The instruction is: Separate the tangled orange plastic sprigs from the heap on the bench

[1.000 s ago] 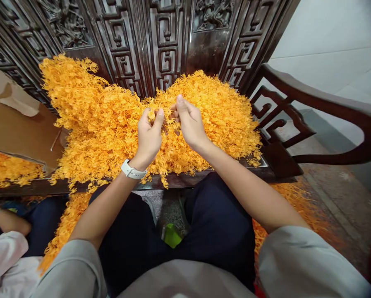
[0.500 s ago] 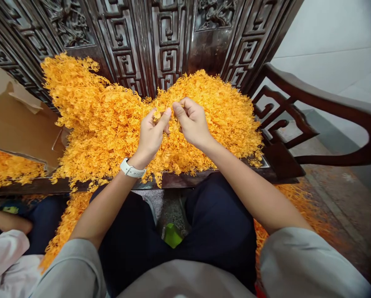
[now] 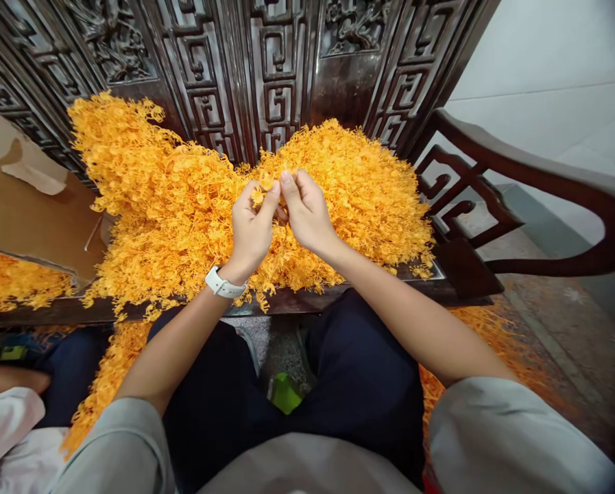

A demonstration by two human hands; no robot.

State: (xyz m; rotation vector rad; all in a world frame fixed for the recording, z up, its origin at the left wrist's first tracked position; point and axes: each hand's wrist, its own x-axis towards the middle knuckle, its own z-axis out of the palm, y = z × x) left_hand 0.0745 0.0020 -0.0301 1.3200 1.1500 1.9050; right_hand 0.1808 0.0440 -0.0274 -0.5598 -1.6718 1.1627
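My left hand point(image 3: 253, 223), with a white watch on its wrist, pinches a small yellow-orange plastic flower piece point(image 3: 258, 197) between thumb and fingers. Close beside it, my right hand point(image 3: 308, 211) is closed in a pinch at the same piece, thumb tip almost against the left thumb. The exact grip of the right fingertips is partly hidden. Both hands are above a large heap of similar curly orange plastic pieces point(image 3: 168, 199) on a dark wooden bench seat point(image 3: 307, 300).
A torn cardboard box point(image 3: 34, 213) stands on the left of the bench. Behind the heap rises a carved wooden backrest point(image 3: 235, 75); a curved armrest point(image 3: 544, 171) is at right. Another person's arm point(image 3: 14, 379) shows at lower left. Orange pieces also lie on the floor.
My right hand has shifted slightly left and turned, its thumb now pointing upward beside the left thumb. The left hand has barely moved. The view has tilted a little.
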